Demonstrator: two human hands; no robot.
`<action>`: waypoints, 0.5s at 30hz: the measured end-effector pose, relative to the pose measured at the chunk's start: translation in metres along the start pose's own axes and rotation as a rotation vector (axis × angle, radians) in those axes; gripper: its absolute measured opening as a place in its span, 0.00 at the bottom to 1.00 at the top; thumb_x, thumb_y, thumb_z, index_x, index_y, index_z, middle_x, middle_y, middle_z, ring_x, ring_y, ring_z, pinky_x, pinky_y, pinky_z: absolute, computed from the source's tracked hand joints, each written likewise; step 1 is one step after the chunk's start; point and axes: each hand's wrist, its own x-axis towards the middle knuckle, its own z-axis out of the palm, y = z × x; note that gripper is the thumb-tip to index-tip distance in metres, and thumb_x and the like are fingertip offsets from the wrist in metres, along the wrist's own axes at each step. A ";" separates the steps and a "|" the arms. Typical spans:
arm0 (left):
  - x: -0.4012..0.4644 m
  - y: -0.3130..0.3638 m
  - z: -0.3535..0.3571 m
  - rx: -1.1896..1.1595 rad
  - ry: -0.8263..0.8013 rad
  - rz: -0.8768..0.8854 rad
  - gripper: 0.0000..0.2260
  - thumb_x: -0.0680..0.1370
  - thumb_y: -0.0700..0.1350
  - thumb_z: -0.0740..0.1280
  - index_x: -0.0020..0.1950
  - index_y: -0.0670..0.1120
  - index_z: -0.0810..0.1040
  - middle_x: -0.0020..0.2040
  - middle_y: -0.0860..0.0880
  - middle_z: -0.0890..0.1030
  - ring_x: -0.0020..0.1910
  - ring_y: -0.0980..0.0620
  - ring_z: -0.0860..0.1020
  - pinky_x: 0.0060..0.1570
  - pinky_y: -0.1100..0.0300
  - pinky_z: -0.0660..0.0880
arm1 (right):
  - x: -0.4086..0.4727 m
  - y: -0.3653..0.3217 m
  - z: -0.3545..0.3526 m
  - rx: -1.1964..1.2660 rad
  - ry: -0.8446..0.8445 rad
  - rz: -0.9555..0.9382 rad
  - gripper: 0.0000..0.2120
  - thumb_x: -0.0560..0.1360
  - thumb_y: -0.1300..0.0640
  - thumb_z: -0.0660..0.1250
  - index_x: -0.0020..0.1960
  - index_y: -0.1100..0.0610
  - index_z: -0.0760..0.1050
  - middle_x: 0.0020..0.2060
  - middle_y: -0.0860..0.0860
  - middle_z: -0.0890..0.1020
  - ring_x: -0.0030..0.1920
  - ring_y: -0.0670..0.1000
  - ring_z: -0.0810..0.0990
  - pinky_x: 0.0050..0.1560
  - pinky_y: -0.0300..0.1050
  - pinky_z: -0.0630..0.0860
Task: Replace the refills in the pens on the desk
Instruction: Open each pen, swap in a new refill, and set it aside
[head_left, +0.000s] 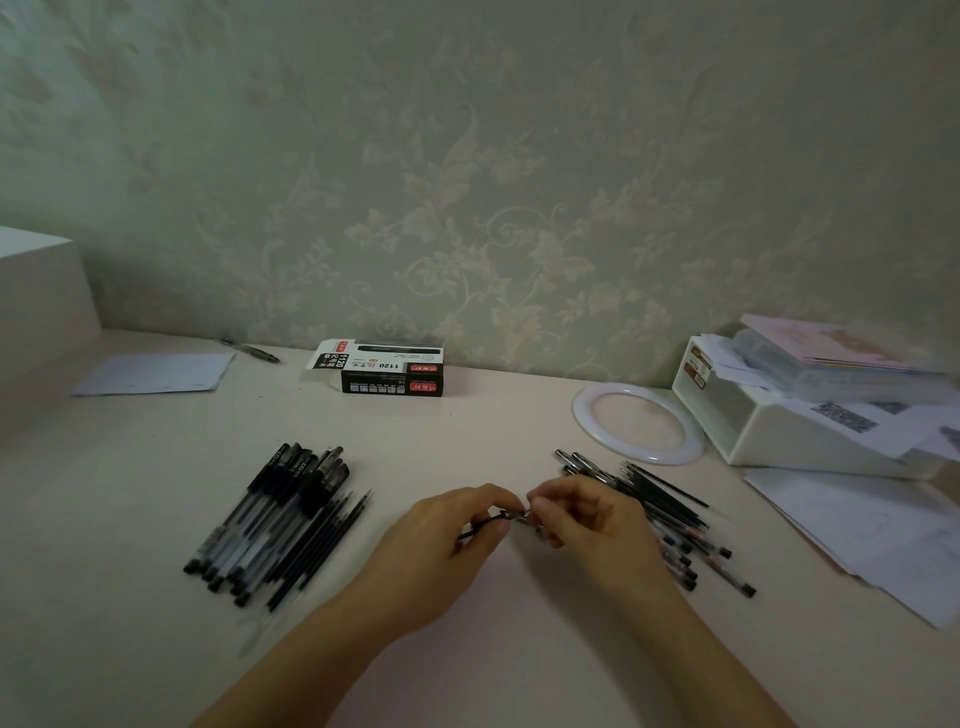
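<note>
On the desk (467, 426), both hands pinch one pen (511, 517) in front of the box (387, 371): left hand (452, 530) grasping its dark end, right hand (582, 519) its other end.

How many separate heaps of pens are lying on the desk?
2. One heap lies left of the hands; the other heap lies right, partly hidden behind the right hand. One stray pen lies by the wall.

Bare forearms, no sleeves; left hand (452, 525), right hand (582, 514) ungloved.
</note>
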 end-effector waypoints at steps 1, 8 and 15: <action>0.000 0.000 0.000 0.001 -0.001 0.002 0.08 0.80 0.49 0.63 0.55 0.62 0.75 0.40 0.70 0.75 0.36 0.68 0.73 0.36 0.73 0.66 | 0.000 0.000 0.000 -0.004 -0.012 -0.001 0.05 0.74 0.66 0.71 0.44 0.57 0.83 0.34 0.50 0.85 0.33 0.43 0.80 0.37 0.34 0.76; 0.000 -0.004 0.001 -0.011 0.012 -0.036 0.06 0.79 0.53 0.64 0.53 0.60 0.69 0.38 0.60 0.77 0.33 0.61 0.75 0.32 0.68 0.67 | -0.002 0.000 0.001 -0.063 -0.113 0.010 0.07 0.73 0.66 0.72 0.46 0.55 0.84 0.38 0.53 0.86 0.37 0.46 0.82 0.41 0.35 0.78; 0.001 -0.003 0.000 0.089 0.003 0.081 0.04 0.79 0.49 0.64 0.53 0.55 0.77 0.45 0.60 0.78 0.44 0.62 0.73 0.42 0.69 0.69 | -0.003 0.004 -0.002 -0.265 -0.119 -0.044 0.09 0.76 0.49 0.69 0.39 0.52 0.81 0.32 0.49 0.84 0.33 0.43 0.80 0.36 0.33 0.74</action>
